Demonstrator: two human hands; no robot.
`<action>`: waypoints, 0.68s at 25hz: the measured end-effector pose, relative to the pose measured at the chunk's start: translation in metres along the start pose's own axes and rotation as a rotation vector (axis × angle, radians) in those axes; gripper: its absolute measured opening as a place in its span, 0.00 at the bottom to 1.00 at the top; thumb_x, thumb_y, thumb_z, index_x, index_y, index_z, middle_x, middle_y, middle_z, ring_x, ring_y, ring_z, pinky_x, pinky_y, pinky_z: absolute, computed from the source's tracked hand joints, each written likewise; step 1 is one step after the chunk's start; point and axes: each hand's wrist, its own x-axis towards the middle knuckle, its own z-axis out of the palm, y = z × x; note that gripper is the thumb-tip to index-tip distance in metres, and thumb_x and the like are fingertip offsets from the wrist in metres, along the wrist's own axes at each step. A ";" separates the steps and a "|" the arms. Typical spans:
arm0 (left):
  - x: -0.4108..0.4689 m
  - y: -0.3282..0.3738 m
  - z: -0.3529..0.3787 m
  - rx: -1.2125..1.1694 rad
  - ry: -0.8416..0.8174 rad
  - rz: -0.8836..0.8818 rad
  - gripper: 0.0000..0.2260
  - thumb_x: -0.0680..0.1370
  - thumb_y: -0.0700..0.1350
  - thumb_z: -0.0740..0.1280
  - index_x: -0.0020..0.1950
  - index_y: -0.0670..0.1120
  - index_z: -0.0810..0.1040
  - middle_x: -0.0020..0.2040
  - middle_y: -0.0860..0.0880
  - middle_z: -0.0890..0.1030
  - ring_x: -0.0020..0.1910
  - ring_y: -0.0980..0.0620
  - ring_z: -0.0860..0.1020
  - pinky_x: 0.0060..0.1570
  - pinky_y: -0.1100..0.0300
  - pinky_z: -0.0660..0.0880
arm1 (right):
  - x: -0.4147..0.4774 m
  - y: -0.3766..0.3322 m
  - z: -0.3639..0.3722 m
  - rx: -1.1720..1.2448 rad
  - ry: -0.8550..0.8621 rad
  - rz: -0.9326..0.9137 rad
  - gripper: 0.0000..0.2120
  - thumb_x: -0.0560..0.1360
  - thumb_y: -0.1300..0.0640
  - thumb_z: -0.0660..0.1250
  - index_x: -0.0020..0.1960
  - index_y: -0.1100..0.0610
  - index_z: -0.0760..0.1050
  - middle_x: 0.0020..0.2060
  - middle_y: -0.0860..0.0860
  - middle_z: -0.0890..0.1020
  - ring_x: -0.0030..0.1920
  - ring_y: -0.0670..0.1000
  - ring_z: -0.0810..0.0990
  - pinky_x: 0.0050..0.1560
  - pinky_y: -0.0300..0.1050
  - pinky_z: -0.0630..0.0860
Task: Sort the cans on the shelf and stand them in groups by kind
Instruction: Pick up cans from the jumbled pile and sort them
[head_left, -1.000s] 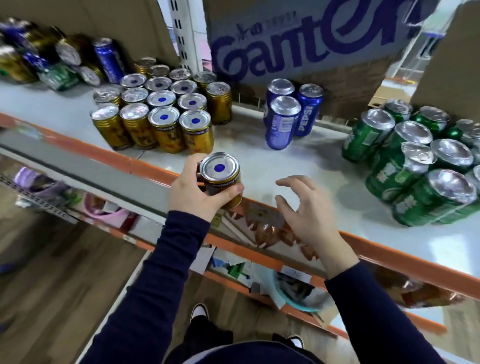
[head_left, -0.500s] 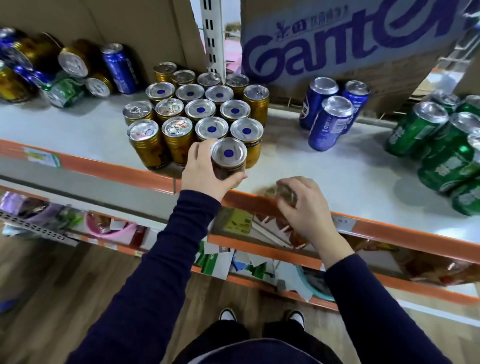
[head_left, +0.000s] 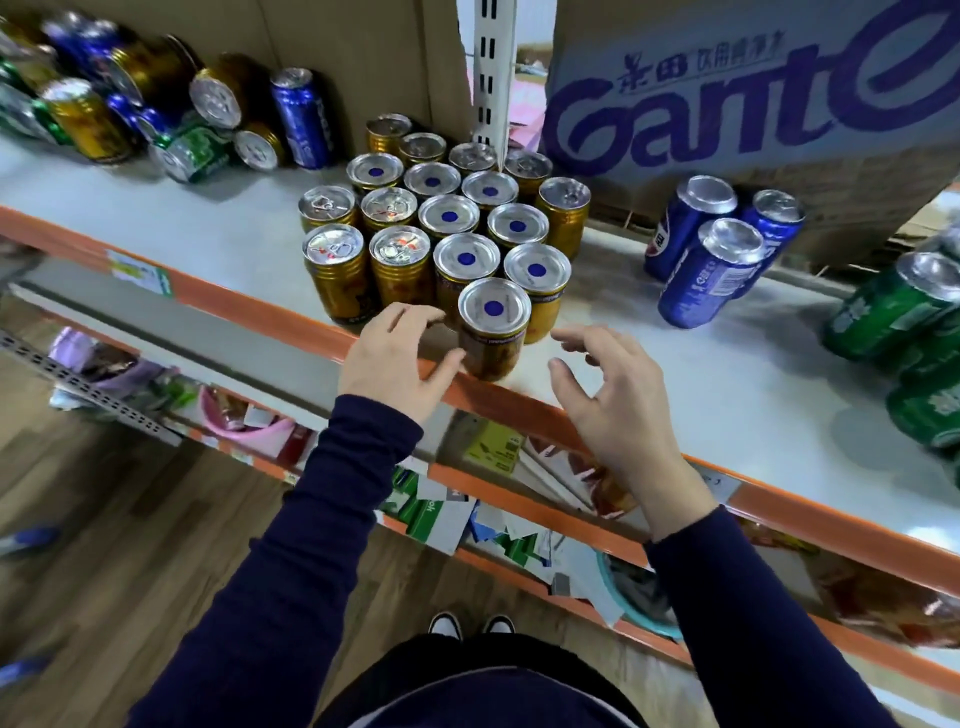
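- Head view, shelf (head_left: 649, 364): white board with an orange front edge; the cans stand or lie on it.
- Gold cans (head_left: 448, 228): seventeen upright in one tight block at the middle, in four rows of four plus one alone in front. Eight of them show a blue dot on top.
- Front can (head_left: 493, 332): the lone one, upright at the near edge and touching the row behind it.
- Left hand (head_left: 395, 358): fingers spread and nearly straight, gripping nothing; its thumb tip lies against the front can's lower left side.
- Right hand (head_left: 608, 384): just right of the front can and apart from it, fingers loosely curled, holding nothing.
- Blue cans (head_left: 711, 270): three upright, close together, right of the gold block.
- Green cans (head_left: 893, 306): a group at the far right, cut by the frame edge; the count cannot be told.
- Pile (head_left: 171, 119): gold, blue and green cans jumbled at the far left, most lying down; too tangled to count.
- Box (head_left: 727, 104): cardboard with blue lettering, behind the blue cans.
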 end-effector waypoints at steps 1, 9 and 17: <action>-0.003 -0.006 -0.008 0.026 0.023 -0.009 0.14 0.72 0.47 0.71 0.55 0.43 0.78 0.51 0.45 0.79 0.50 0.46 0.77 0.50 0.57 0.73 | 0.006 -0.009 0.003 0.026 0.001 -0.044 0.10 0.75 0.61 0.68 0.57 0.58 0.78 0.48 0.50 0.81 0.49 0.48 0.76 0.51 0.39 0.72; -0.030 -0.087 -0.082 0.145 0.177 -0.209 0.11 0.73 0.41 0.69 0.55 0.43 0.79 0.51 0.46 0.80 0.50 0.45 0.78 0.50 0.54 0.75 | 0.046 -0.096 0.062 0.240 -0.099 -0.250 0.11 0.75 0.61 0.68 0.57 0.59 0.79 0.49 0.49 0.80 0.50 0.44 0.76 0.52 0.29 0.70; -0.018 -0.226 -0.174 0.171 0.165 -0.213 0.11 0.73 0.41 0.69 0.55 0.42 0.79 0.49 0.44 0.80 0.50 0.44 0.78 0.51 0.51 0.76 | 0.088 -0.201 0.194 0.242 -0.193 -0.217 0.13 0.75 0.61 0.68 0.59 0.60 0.77 0.52 0.53 0.79 0.51 0.50 0.78 0.55 0.39 0.75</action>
